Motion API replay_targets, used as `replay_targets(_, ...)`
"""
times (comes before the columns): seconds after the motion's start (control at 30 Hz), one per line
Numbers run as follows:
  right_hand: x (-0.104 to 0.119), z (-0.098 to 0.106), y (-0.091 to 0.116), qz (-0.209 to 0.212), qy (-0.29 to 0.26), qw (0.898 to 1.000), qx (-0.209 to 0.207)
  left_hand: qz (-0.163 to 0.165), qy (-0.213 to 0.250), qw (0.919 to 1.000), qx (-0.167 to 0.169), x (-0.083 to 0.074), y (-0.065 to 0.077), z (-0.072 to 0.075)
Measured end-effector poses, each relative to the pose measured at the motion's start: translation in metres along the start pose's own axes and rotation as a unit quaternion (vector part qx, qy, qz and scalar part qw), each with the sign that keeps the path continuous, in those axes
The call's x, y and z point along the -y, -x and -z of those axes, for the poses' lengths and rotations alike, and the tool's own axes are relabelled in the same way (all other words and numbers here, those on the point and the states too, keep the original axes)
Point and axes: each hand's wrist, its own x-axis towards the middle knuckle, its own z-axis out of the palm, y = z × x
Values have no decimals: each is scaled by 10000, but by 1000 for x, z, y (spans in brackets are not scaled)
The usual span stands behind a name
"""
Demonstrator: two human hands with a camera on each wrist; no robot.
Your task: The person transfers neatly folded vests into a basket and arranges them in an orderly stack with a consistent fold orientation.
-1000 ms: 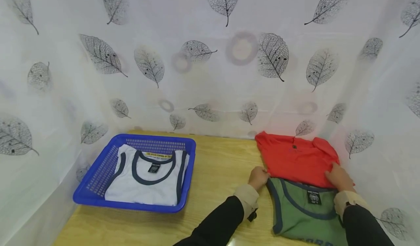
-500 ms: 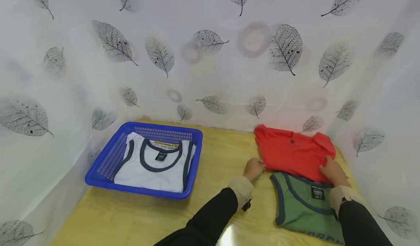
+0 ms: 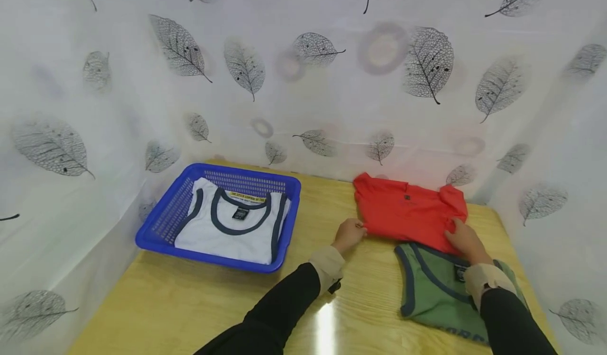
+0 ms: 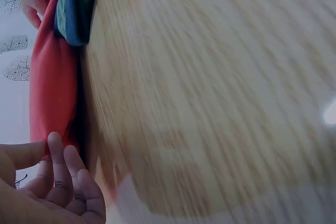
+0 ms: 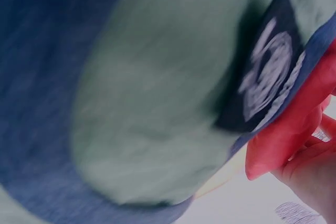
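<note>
At the left of the wooden tabletop (image 3: pixel 189 313) sits a blue perforated plastic basket (image 3: pixel 280 264). In it lies a white sleeveless top (image 3: pixel 213 239), edged in dark trim, with a black neck label (image 3: pixel 241 214) and a yellow strip of lettering (image 3: pixel 248 197) inside the neckline. To the right of the basket, over bare wood, comes the person's left hand (image 3: pixel 349 234), its wrist in a beige cuff (image 3: pixel 328 265) below a black sleeve (image 3: pixel 284 302). Its thumb and fingertips are closed together on the near left corner of a red shirt (image 3: pixel 403 213), as the left wrist view shows most plainly. The red shirt is spread near the far edge of the table at the right, a small dark patch (image 3: pixel 407 197) below its neck. The right hand (image 3: pixel 467 240) pinches the cloth near the red shirt's right side, thumb against fingers. Nearer the person, just below the red shirt, lies a green sleeveless top (image 3: pixel 427 302) with navy trim; its dark label (image 3: pixel 459 273) shows beside the right cuff, and the right forearm hides part of its dark lettering. Behind everything hangs a whitish sheet (image 3: pixel 332 102) printed with skeletal leaves
</note>
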Motion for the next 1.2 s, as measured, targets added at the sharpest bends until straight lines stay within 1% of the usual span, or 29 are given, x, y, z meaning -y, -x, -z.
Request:
replay_targets(0.1,8,-1,0,50,32,9999,119,-38,45,10000,29,5,3,7)
replay_targets(0.23,18,-1,-1,110,53,9998,184,-219,49,9997,19,13,6,15)
replay_targets(0.37,29,-3,-4,127,98,9997,205,-306,209,9993,-15,20,8,25)
replay_targets(0.47,39,-6,-6,173,48,9996,218,-316,302,9989,-185,27,10,35)
replay_targets(0.53,46,-10,-8,245,8,9995,204,-263,311,9986,-335,33,12,40)
replay_targets(0.67,56,-17,-11,400,-28,9991,121,-25,274,9977,-612,43,17,48)
replay_targets(0.77,62,-22,-12,482,-70,9988,13,211,-62,9951,-960,45,20,50)
replay_targets(0.9,70,-27,-13,598,-286,9978,-33,564,-599,9850,-1515,42,23,51)
replay_targets(1.0,76,-31,-13,686,-448,9966,-40,826,-694,9775,-1813,39,24,49)
replay_targets(1.07,77,-33,-14,635,-502,9967,-24,988,-703,9722,-2002,38,22,47)
replay_targets(1.1,77,-32,-14,545,-537,9971,25,1088,-703,9690,-2103,37,21,46)
replay_targets(1.17,76,-29,-15,278,-613,9976,154,1254,-686,9630,-2285,35,16,42)
replay_targets(1.2,74,-27,-16,64,-666,9975,228,1319,-668,9607,-2349,33,14,40)
